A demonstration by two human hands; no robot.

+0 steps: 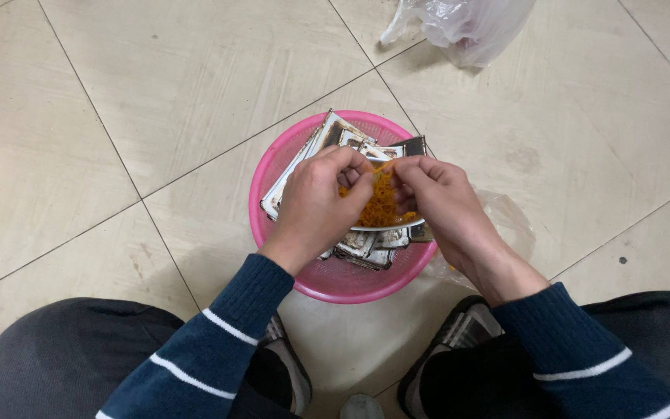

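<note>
Over the pink basket (273, 167), we pinch orange shreds (381, 203) with left hand (316, 206) and right hand (440, 200), grips clenched, so bits drop inside.

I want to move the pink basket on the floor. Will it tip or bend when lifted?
The pink basket looks like thin meshed plastic, so probably light and slightly flexible. The flat packets piled inside may slide when it tilts. Both hands pinch orange shreds above it.

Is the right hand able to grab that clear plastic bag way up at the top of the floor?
Probably, but not right now. The right hand is busy pinching orange strands over the pink basket. The plastic bag lies beyond on bare tile, with nothing blocking the way.
</note>
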